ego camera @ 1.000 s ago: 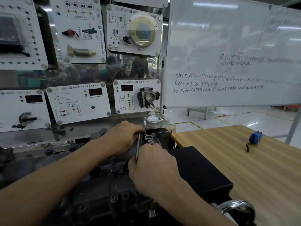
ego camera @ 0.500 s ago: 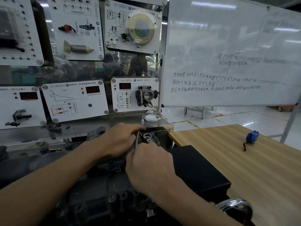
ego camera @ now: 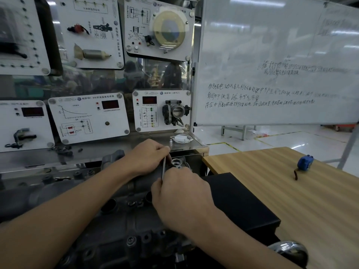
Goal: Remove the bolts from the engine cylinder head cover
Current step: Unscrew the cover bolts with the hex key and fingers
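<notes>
The dark grey engine cylinder head cover fills the lower left, with several bolts set in its top. A thin metal tool stands nearly upright over the cover's far end. My left hand grips the tool's upper part with curled fingers. My right hand pinches its lower part just below. The tool's tip and the bolt under it are hidden by my hands. A round metal port sits just right of the tool.
A black box lies to the right of the engine on a wooden table, with a blue tape measure farther right. Training panels stand behind a steel shelf holding a white cable. A whiteboard stands at back right.
Both hands stay on the tool at the same spot over the cover's far end. The view has shifted slightly; nothing has been let go.
</notes>
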Action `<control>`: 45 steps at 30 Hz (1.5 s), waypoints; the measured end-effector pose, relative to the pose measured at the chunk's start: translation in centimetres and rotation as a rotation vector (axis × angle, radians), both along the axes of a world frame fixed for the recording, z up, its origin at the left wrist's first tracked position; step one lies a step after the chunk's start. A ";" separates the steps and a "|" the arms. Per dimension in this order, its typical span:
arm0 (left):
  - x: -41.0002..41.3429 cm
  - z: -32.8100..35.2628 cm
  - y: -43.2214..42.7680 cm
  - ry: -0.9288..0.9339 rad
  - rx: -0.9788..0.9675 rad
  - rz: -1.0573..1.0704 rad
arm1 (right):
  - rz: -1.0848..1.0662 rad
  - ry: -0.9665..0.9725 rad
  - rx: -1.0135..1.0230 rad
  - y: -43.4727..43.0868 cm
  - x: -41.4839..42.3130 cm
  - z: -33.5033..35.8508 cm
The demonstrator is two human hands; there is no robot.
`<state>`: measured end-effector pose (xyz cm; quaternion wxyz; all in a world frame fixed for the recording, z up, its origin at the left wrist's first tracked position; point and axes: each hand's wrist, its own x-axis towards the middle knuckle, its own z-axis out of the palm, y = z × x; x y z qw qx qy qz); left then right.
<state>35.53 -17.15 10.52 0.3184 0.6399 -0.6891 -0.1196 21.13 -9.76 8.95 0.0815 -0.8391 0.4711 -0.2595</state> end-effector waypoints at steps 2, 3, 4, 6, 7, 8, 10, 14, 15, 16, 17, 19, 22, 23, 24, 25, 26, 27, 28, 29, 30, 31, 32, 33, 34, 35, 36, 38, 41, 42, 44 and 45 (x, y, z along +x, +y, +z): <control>-0.1 -0.2 -0.3 -0.022 -0.014 0.021 | 0.011 0.036 0.018 -0.3 -0.2 0.4; -0.1 -0.3 -0.4 -0.021 -0.019 0.034 | 0.015 0.054 0.026 -0.4 -0.3 0.6; -0.1 -0.4 -0.5 -0.017 -0.023 0.047 | 0.021 0.065 0.034 -0.6 -0.4 0.8; -0.1 -0.4 -0.4 -0.016 -0.031 0.059 | 0.044 0.072 0.045 -0.9 -0.6 1.0; -0.1 -0.4 -0.3 -0.016 -0.034 0.056 | 0.057 0.074 0.044 -0.9 -0.7 1.0; -0.2 -0.4 -0.2 -0.017 -0.037 0.050 | 0.070 0.078 0.041 -1.0 -0.8 1.0; -0.3 -0.5 -0.2 -0.025 -0.055 0.051 | 0.080 0.104 0.037 -1.3 -1.5 0.9; -0.5 -0.4 -0.2 -0.023 -0.048 0.100 | 0.017 0.215 0.035 -4.3 -6.0 1.9; -0.5 -0.4 -0.2 -0.008 -0.036 0.114 | 0.018 0.228 0.035 -5.3 -7.3 2.4; -0.6 -0.3 -0.3 0.005 -0.025 0.125 | 0.037 0.245 0.029 -6.4 -8.3 2.8; -0.6 -0.4 -0.3 0.017 -0.021 0.133 | 0.059 0.278 0.005 -7.5 -8.9 3.2; -0.7 -0.6 0.1 0.046 -0.036 0.123 | 0.063 0.398 -0.111 -10.0 -9.1 3.8; -0.6 -0.8 0.5 0.026 -0.080 0.090 | 0.092 0.610 -0.313 -14.0 -7.7 4.8; -0.5 -0.9 0.5 0.008 -0.101 0.087 | 0.115 0.653 -0.353 -15.4 -6.9 5.0; -0.3 -0.9 0.4 -0.004 -0.115 0.086 | 0.135 0.676 -0.387 -16.7 -5.8 5.2; -0.1 -1.0 0.4 -0.009 -0.121 0.081 | 0.153 0.685 -0.419 -17.8 -4.5 5.3; 0.0 -1.0 0.3 -0.013 -0.119 0.073 | 0.175 0.691 -0.454 -18.7 -3.2 5.5; 0.1 -1.1 0.3 -0.016 -0.118 0.066 | 0.204 0.697 -0.488 -19.4 -1.7 5.6; 0.2 -1.3 0.2 -0.010 -0.124 0.062 | 0.240 0.695 -0.517 -20.0 -0.4 5.7; 0.4 -1.4 0.1 0.007 -0.134 0.062 | 0.284 0.681 -0.536 -20.3 1.0 5.8; 0.4 -1.6 0.1 0.033 -0.146 0.069 | 0.332 0.659 -0.546 -20.5 2.2 5.9; 0.5 -1.7 0.1 0.057 -0.159 0.082 | 0.382 0.636 -0.552 -20.5 3.3 5.9; 0.4 -1.7 0.1 0.071 -0.171 0.101 | 0.428 0.613 -0.554 -20.4 4.4 5.9; 0.3 -1.7 0.2 0.075 -0.184 0.123 | 0.469 0.587 -0.553 -20.1 5.3 5.9; 0.1 -1.7 0.3 0.077 -0.198 0.142 | 0.506 0.558 -0.546 -19.9 6.1 6.0; 0.0 -1.7 0.5 0.084 -0.213 0.151 | 0.540 0.531 -0.535 -19.5 6.9 6.1; -0.2 -1.7 0.7 0.095 -0.223 0.152 | 0.572 0.511 -0.527 -19.2 7.4 6.3; -0.4 -1.8 1.1 0.105 -0.232 0.141 | 0.628 0.498 -0.524 -18.6 8.0 6.7; -0.5 -2.1 1.3 0.072 -0.276 0.138 | 0.659 0.479 -0.515 -18.3 7.8 6.9; -0.6 -2.2 1.4 0.055 -0.300 0.145 | 0.662 0.457 -0.508 -18.3 7.6 6.8; -0.7 -2.3 1.4 -0.001 -0.341 0.158 | 0.652 0.404 -0.493 -18.2 7.2 6.6; -0.9 -2.3 1.5 -0.023 -0.352 0.162 | 0.632 0.374 -0.479 -18.2 7.1 6.4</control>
